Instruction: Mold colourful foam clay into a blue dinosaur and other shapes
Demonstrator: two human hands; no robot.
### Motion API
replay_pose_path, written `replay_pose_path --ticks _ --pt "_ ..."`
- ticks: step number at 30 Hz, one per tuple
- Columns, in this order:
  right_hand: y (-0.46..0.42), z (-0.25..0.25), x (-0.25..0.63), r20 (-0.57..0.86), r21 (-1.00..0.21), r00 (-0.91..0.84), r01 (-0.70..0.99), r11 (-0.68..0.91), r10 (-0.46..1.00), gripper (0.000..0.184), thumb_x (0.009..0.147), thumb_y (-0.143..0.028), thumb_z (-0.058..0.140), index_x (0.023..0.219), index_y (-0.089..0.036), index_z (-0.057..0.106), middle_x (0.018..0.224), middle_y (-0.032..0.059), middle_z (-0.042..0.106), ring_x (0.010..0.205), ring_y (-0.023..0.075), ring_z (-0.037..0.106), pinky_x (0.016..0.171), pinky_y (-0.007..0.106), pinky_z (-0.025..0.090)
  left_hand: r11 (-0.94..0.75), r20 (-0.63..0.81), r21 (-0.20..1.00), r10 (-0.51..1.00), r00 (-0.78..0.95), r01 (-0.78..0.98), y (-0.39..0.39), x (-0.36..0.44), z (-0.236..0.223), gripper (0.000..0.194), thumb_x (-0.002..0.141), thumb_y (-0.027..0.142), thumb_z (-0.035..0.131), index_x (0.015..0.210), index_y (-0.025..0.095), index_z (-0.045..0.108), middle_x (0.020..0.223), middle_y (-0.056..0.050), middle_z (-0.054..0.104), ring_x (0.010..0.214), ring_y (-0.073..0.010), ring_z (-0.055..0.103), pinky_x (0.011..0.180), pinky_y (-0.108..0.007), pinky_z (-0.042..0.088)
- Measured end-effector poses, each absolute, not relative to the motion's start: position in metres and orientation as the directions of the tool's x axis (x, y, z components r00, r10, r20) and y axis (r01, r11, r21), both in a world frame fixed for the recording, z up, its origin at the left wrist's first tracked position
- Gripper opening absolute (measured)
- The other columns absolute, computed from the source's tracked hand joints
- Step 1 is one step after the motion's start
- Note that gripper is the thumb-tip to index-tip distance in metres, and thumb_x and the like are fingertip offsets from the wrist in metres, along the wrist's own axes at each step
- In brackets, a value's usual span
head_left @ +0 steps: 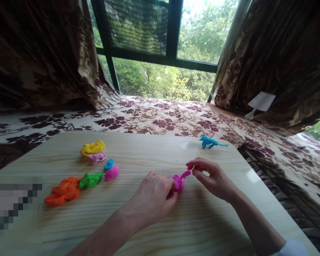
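Note:
My left hand [158,192] is closed on a magenta modelling clay figure [179,182] above the wooden table, and its fingers hide part of the figure. A thin clay strand sticks out from the figure toward my right hand [212,176]. That hand is curved and open, with thumb and forefinger apart beside the strand's tip. Left of my hands lie a pink clay lump [112,173], a small blue clay piece [109,164] and a green clay lump [90,180]. A blue clay animal figure [210,142] with a long tail stands at the far right of the table.
An orange clay lump [63,191] lies at the table's left, with yellow clay [93,148] and pale pink clay [97,157] farther back. Beyond the table [149,149] are a flowered cloth [160,113], curtains, a window and a white lamp [261,101].

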State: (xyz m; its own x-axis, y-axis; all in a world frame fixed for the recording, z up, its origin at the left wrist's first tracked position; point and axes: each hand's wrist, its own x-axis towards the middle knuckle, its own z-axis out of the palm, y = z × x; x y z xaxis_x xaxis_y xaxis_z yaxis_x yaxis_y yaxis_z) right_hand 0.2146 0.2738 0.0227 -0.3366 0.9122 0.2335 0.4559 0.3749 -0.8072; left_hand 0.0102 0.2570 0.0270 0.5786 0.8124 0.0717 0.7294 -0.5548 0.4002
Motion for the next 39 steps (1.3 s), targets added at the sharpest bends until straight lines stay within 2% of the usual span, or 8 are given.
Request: replay_pose_path --ticks 7,14,17,19,21,23,27,39 --pt "0.270 0.026 0.215 0.153 -0.816 -0.472 0.435 0.380 0.868 0.038 0.075 -0.005 0.054 0.108 -0.023 0.059 0.104 0.0031 0.057 0.082 0.0127 0.056 0.074 0.026 0.048 -0.197 0.044 0.100 0.980 0.194 0.975 0.299 -0.043 0.031 0.030 0.078 0.042 0.041 0.063 0.021 0.057 0.063 -0.004 0.063 0.058 -0.0184 0.053 0.054 -0.028 0.027" --pt "0.270 0.019 0.208 0.227 -0.820 -0.433 0.398 0.411 0.872 0.018 0.079 -0.014 0.058 0.095 -0.020 0.062 0.094 0.0030 0.059 0.078 0.0125 0.057 0.068 0.025 0.048 -0.032 -0.064 0.133 0.997 0.041 0.991 0.309 -0.069 0.037 0.039 0.068 0.058 0.050 0.059 0.021 0.059 0.064 -0.006 0.064 0.062 -0.0224 0.056 0.057 -0.029 0.032" --pt "0.271 0.019 0.207 0.249 -0.843 -0.383 0.367 0.394 0.890 0.012 0.080 -0.015 0.057 0.090 -0.018 0.061 0.086 0.0029 0.061 0.077 0.0134 0.059 0.068 0.026 0.048 -0.142 0.135 0.281 0.985 0.108 0.949 0.303 -0.054 0.045 0.034 0.071 0.053 0.051 0.065 0.021 0.060 0.071 -0.006 0.065 0.072 -0.0232 0.057 0.066 -0.031 0.036" --pt "0.271 0.020 0.207 0.255 -0.874 -0.367 0.309 0.376 0.894 0.013 0.080 -0.013 0.058 0.092 -0.017 0.061 0.088 0.0035 0.061 0.081 0.0148 0.060 0.073 0.028 0.049 -0.310 0.232 0.527 0.948 0.217 0.791 0.297 -0.037 0.048 0.031 0.078 0.047 0.047 0.079 0.020 0.062 0.085 -0.005 0.065 0.084 -0.0213 0.057 0.075 -0.029 0.037" --pt "0.269 0.020 0.205 0.266 -0.902 -0.363 0.234 0.363 0.893 0.018 0.079 -0.011 0.057 0.095 -0.018 0.060 0.093 0.0046 0.061 0.085 0.0159 0.061 0.077 0.030 0.050 -0.261 0.100 0.802 0.946 0.309 0.538 0.289 -0.019 0.045 0.035 0.080 0.047 0.045 0.096 0.021 0.061 0.089 -0.003 0.066 0.082 -0.0186 0.057 0.072 -0.026 0.040" --pt "0.267 0.021 0.203 0.278 -0.915 -0.367 0.181 0.361 0.888 0.020 0.079 -0.010 0.057 0.097 -0.018 0.059 0.097 0.0055 0.060 0.086 0.0163 0.061 0.079 0.030 0.050 -0.098 -0.060 0.923 0.917 0.393 0.371 0.283 -0.006 0.039 0.040 0.081 0.048 0.044 0.105 0.020 0.060 0.085 -0.002 0.066 0.078 -0.0179 0.058 0.070 -0.026 0.041" --pt "0.265 0.019 0.199 0.293 -0.894 -0.387 0.212 0.394 0.874 0.021 0.078 -0.007 0.057 0.096 -0.018 0.060 0.095 0.0053 0.060 0.084 0.0158 0.061 0.075 0.029 0.050 0.130 -0.234 0.960 0.860 0.454 0.250 0.278 0.004 0.027 0.042 0.079 0.045 0.049 0.109 0.017 0.058 0.085 -0.004 0.067 0.075 -0.0176 0.058 0.065 -0.026 0.041" --pt "0.267 0.019 0.200 0.403 -0.761 -0.422 0.338 0.553 0.812 0.019 0.084 -0.016 0.054 0.096 -0.022 0.067 0.085 0.0039 0.061 0.075 0.0132 0.059 0.063 0.025 0.047 0.060 -0.241 0.928 0.851 0.468 0.368 0.276 -0.001 0.029 0.035 0.075 0.047 0.053 0.089 0.018 0.068 0.063 0.002 0.055 0.057 -0.0116 0.043 0.050 -0.021 0.027"
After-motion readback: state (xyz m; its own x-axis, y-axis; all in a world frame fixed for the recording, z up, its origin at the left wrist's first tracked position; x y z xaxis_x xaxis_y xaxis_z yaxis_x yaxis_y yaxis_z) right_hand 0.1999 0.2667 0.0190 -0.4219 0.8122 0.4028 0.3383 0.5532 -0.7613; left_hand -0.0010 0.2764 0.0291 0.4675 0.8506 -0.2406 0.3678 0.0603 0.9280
